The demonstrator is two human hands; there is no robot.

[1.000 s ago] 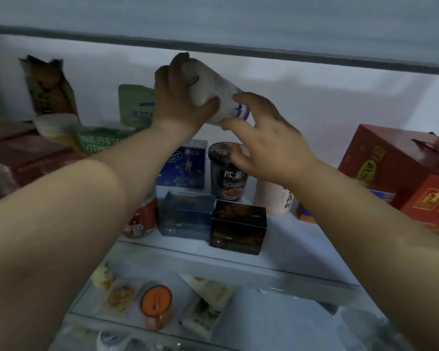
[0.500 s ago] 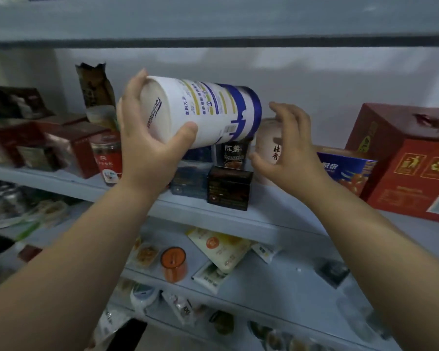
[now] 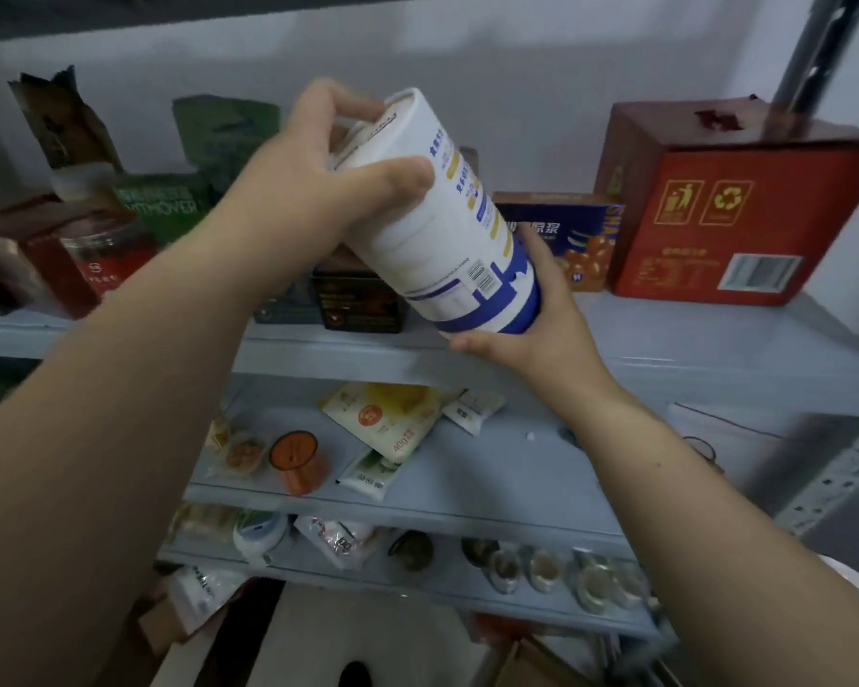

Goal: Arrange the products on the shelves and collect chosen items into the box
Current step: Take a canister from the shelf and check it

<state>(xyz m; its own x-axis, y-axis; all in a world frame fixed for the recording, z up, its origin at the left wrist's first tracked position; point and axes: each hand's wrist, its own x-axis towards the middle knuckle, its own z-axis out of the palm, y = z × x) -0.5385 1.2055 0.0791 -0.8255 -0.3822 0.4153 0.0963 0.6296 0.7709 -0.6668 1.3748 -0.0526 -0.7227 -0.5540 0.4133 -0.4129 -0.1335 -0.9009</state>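
A tall white cylindrical canister with blue band [image 3: 447,225] is held tilted just in front of the grey metal shelf [image 3: 690,349]. The left hand [image 3: 318,190] wraps its fingers round the top and the right hand [image 3: 541,334] cups the base. This looks mid-transfer, and the next move calls for steadying it and carrying it to the box.

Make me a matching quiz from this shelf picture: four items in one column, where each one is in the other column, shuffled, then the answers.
Items
1. white canister
2. red box
3. orange-lidded cup
4. blue box

Places
A. on the next shelf down, left of the yellow pouch
B. right end of the upper shelf
C. held up, tilted, off any shelf
D. upper shelf, just left of the red box

Pairs: 1-C, 2-B, 3-A, 4-D
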